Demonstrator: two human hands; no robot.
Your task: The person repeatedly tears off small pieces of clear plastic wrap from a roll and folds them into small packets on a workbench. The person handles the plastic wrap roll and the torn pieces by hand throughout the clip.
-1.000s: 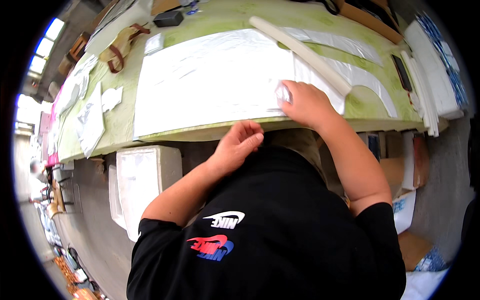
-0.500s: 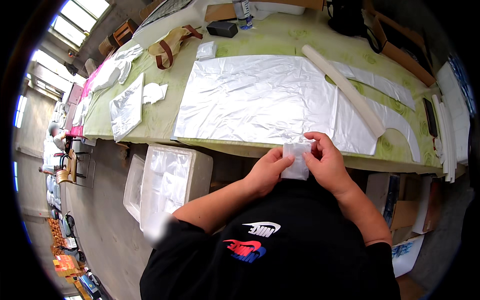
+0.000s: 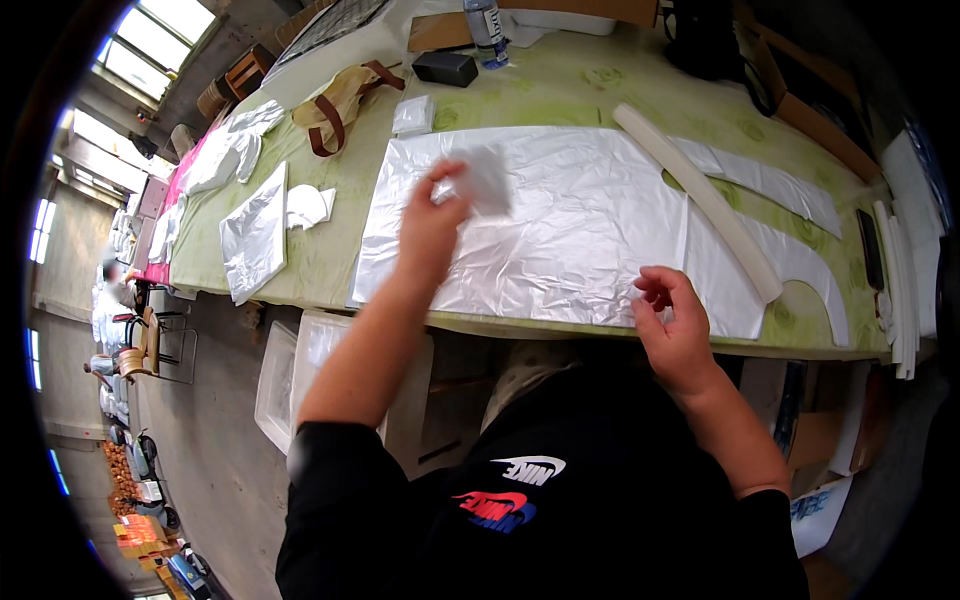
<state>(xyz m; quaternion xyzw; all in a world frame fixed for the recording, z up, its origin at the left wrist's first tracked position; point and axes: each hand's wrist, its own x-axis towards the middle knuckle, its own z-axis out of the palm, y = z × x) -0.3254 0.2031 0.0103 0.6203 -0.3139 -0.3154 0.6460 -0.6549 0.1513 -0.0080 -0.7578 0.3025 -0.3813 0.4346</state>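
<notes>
My left hand is raised over the green table and pinches a small white piece of film, blurred by motion. It hovers above a large silvery plastic sheet spread flat on the table. My right hand is at the table's near edge, on the sheet's lower border, holding nothing, fingers loosely curled and apart.
A long white foam strip lies diagonally on the sheet's right part. Smaller silvery sheets and white scraps lie to the left, a brown-strapped bag, black box and bottle further back. Clear plastic bins stand under the table.
Both hands held the small white piece near my chest. Now the left hand alone has carried it up and left over the sheet; the right hand has let go and stays at the edge.
</notes>
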